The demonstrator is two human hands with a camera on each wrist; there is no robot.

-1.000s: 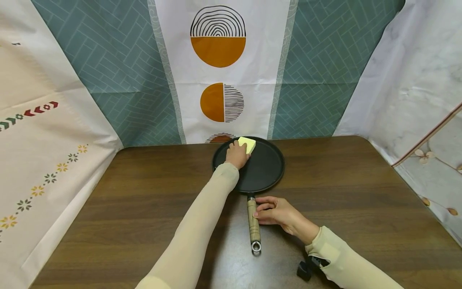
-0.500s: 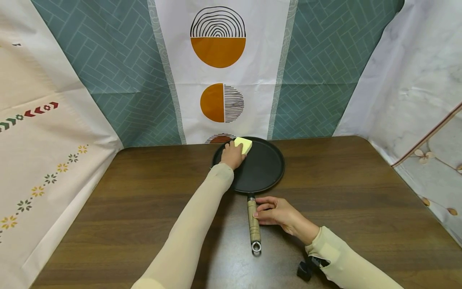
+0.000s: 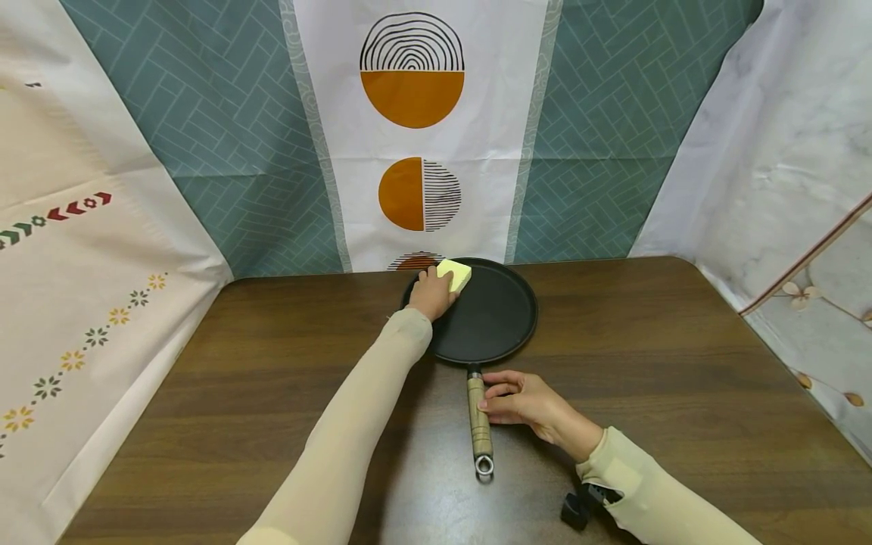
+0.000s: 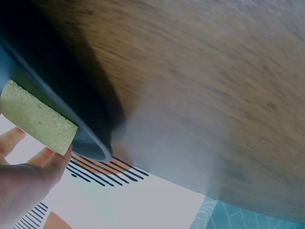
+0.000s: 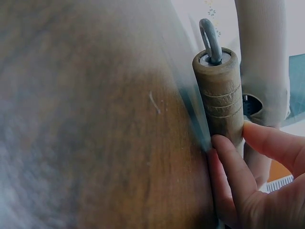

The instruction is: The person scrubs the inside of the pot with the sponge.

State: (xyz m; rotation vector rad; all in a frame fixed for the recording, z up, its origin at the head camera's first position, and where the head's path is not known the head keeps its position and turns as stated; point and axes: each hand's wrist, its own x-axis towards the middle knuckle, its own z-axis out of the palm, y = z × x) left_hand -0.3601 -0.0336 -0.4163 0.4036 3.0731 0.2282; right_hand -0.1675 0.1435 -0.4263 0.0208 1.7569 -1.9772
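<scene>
On the left, a cream cloth with flower motifs (image 3: pixel 75 303) is hanging beside a brown wooden table (image 3: pixel 272 378). A person's left hand (image 3: pixel 434 294) is reaching far, its bent fingers gripping a pale yellow sponge (image 3: pixel 455 274) at the far left part of a round black pan (image 3: pixel 487 310). The pan is lying near the table's far edge, its wooden handle (image 3: pixel 480 416) pointing near. Right of the handle, the right hand (image 3: pixel 527 405) is holding it between thumb and fingertips, opened only as wide as the handle.
</scene>
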